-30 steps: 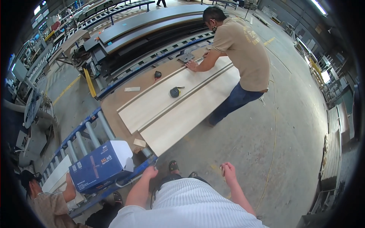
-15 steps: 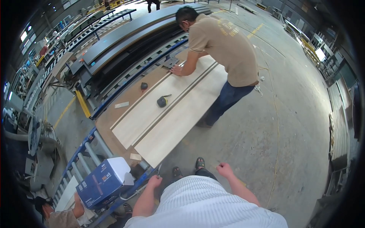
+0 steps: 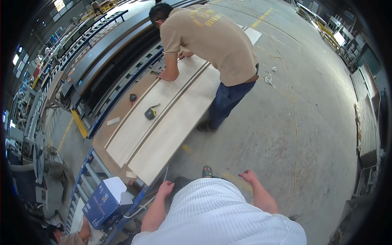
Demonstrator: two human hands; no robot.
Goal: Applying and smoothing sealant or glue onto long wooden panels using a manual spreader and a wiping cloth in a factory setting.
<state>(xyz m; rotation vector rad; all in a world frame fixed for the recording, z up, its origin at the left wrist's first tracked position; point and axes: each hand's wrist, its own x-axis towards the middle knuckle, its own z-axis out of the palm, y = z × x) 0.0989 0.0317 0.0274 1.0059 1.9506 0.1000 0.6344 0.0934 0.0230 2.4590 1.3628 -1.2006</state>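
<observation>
My left hand [image 3: 165, 188] hangs loosely curled beside my white shirt, near the close end of two pale wooden panels [image 3: 157, 153], touching neither. I see nothing in its fingers. My right hand [image 3: 248, 176] hangs out over the floor on the other side, fingers loosely bent in, with nothing visible in it. The panels lie side by side with a dark gap between them. A tape measure [image 3: 150, 114] rests on the left panel. Farther off, a co-worker [image 3: 212, 41] in a tan shirt bends over the panels, both hands at their left edge.
Under the panels is a brown board [image 3: 107, 134] on a blue roller conveyor [image 3: 87, 179]. A blue-and-white box [image 3: 102, 204] stands on the rollers, beside another person [image 3: 71, 237] at lower left. A dark tape measure [image 3: 132, 97] lies on the board. A yellow cord [image 3: 295, 143] runs along the concrete floor.
The panels, box and co-worker have shifted left in view as I move. The co-worker leans lower over the panels, and a second hand now shows. My right hand has swung slightly outward.
</observation>
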